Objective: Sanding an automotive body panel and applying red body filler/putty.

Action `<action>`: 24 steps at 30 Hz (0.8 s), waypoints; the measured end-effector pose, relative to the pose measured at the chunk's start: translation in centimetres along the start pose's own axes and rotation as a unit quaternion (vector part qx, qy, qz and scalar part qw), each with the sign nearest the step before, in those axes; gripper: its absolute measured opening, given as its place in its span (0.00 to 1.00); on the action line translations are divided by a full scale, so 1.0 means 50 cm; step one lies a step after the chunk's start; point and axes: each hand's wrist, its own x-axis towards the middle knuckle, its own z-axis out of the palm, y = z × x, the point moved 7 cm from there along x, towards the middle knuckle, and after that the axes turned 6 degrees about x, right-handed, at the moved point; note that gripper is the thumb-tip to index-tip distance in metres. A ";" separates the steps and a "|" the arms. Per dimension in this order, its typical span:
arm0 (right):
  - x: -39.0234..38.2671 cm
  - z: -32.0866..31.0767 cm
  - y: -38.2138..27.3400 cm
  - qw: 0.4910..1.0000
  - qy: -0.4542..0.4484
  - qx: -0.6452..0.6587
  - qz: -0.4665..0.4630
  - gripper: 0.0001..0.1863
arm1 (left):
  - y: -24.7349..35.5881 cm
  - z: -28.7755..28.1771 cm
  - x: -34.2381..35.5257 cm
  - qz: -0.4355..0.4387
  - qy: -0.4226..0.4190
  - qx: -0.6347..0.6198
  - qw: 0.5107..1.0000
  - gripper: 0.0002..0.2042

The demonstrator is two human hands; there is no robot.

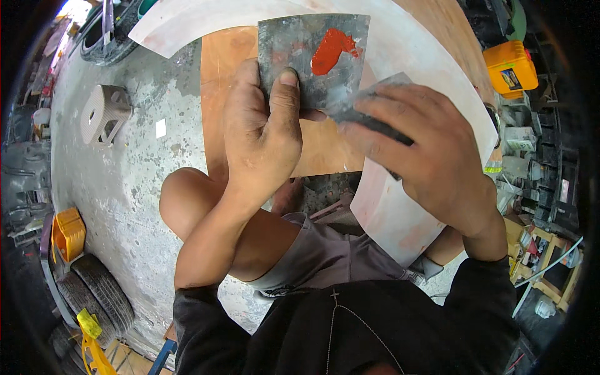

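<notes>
Grey plate [290, 44]: in the head view we hold it up above the brown wooden bench [328, 150], its broad face toward us.
Red paste [327, 55]: we see one thick blob of it near the plate's far right corner.
Left hand [265, 128]: we pinch the plate's near left part, thumb on the face, fingers mostly hidden behind.
Right hand [437, 134]: our fingers are closed over a dark spreader [382, 125], blurred, close to the plate's near right corner; we cannot tell whether the two touch.
White panel [400, 215]: it curves round the bench's right side and reaches past the near edge toward our lap.
Concrete floor [119, 187]: left of the bench's left edge, we see a beige stool [107, 103] and a white card [160, 128].
</notes>
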 end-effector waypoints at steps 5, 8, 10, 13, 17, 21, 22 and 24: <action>-0.029 0.001 0.005 0.999 -0.031 -0.020 0.013 0.17 | 0.009 0.000 0.009 -0.018 0.005 0.009 1.000 0.09; -0.045 -0.004 0.022 0.999 -0.035 -0.015 0.022 0.18 | 0.018 -0.020 0.021 -0.028 0.019 -0.070 0.997 0.10; -0.055 -0.024 0.034 1.000 -0.005 0.011 -0.004 0.19 | 0.008 -0.025 0.026 -0.071 0.024 -0.108 0.991 0.11; -0.067 -0.057 0.062 0.978 0.114 0.174 -0.017 0.20 | -0.008 -0.011 0.024 -0.119 0.000 -0.187 0.975 0.13; -0.082 -0.032 0.090 0.918 0.215 0.332 0.031 0.19 | -0.034 0.019 0.005 -0.181 -0.033 -0.179 0.967 0.15; -0.090 0.004 0.103 0.855 0.281 0.434 0.043 0.13 | -0.057 0.047 -0.019 -0.261 -0.049 -0.273 0.925 0.15; -0.084 0.012 0.092 0.871 0.268 0.412 0.002 0.13 | -0.058 0.052 -0.023 -0.262 -0.052 -0.300 0.916 0.16; -0.073 0.030 0.077 0.915 0.220 0.336 -0.037 0.15 | -0.060 0.058 -0.029 -0.265 -0.055 -0.327 0.906 0.16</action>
